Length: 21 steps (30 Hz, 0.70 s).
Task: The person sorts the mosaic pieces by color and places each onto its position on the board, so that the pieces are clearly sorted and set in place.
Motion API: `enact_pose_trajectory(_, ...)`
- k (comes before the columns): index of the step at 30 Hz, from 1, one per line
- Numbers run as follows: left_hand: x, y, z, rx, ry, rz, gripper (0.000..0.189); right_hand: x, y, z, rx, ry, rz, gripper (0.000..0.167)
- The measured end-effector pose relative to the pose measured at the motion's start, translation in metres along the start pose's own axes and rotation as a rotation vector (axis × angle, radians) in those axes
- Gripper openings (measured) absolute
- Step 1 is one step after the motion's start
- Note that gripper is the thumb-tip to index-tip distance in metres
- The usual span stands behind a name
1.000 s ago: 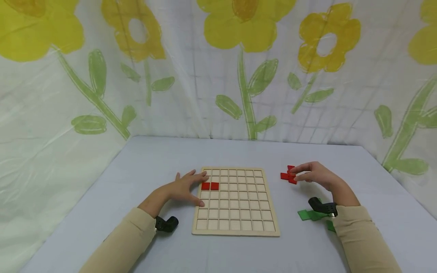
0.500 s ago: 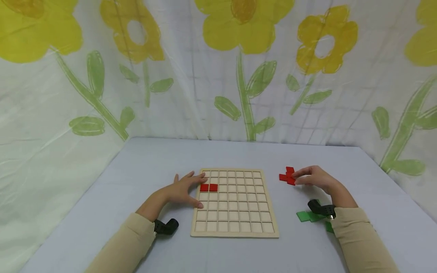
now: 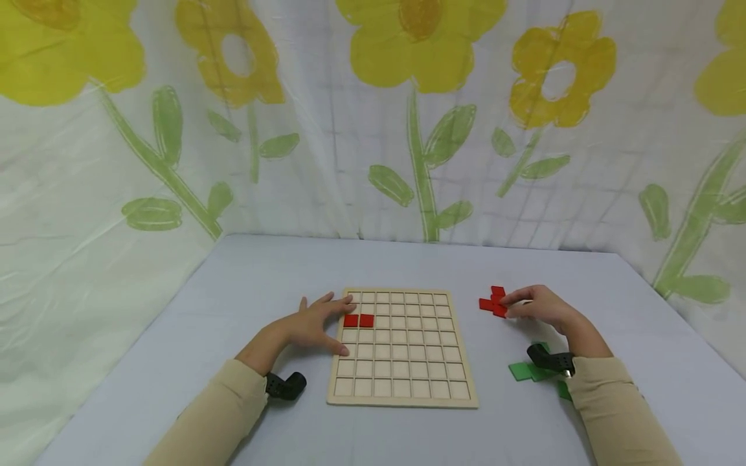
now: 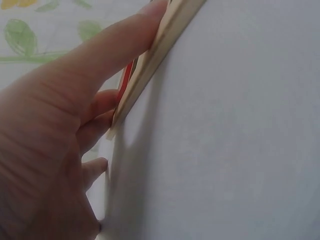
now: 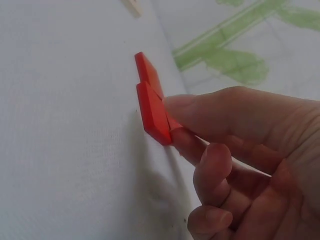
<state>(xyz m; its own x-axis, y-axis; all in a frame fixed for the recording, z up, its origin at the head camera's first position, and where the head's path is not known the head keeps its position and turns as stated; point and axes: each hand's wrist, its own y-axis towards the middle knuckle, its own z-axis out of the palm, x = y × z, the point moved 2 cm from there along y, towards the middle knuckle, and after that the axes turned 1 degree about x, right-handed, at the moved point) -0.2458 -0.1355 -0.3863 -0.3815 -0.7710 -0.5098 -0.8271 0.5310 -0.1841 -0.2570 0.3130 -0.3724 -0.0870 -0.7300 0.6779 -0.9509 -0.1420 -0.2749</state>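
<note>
A wooden grid board (image 3: 399, 370) lies flat on the table. Two red square tiles (image 3: 366, 320) sit side by side in cells by its left edge. My left hand (image 3: 305, 327) rests at that edge with fingers spread, and its thumb (image 4: 115, 47) touches the frame in the left wrist view. Right of the board, several red tiles (image 3: 486, 304) lie in an overlapping cluster. There my right hand (image 3: 544, 305) pinches a red tile at the cluster's right side between thumb and forefinger. The right wrist view shows the thumb against red tiles (image 5: 152, 112), the forefinger partly hidden behind them.
Several green tiles (image 3: 520, 371) lie below the right hand, partly covered by the right wrist's black camera (image 3: 548, 358). Another black camera (image 3: 287, 386) is on the left wrist. A flower-patterned curtain (image 3: 326, 162) hangs behind the white table (image 3: 408, 262).
My right hand's fingertips have come closer together at the red cluster, and the hand sits slightly lower in view. My left hand stays in place on the board's edge.
</note>
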Motion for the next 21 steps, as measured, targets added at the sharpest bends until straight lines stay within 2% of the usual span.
enact_pose_trajectory(12, -0.0002, 0.003, -0.0008, 0.006, 0.013, 0.0, 0.087, 0.0003, -0.0011, 0.0025, -0.018, -0.036, -0.016, 0.039)
enact_pose_trajectory(21, -0.0003, 0.0016, -0.0002, -0.003, 0.011, -0.014, 0.088, -0.0008, 0.0021, 0.006, -0.059, -0.068, -0.066, 0.036)
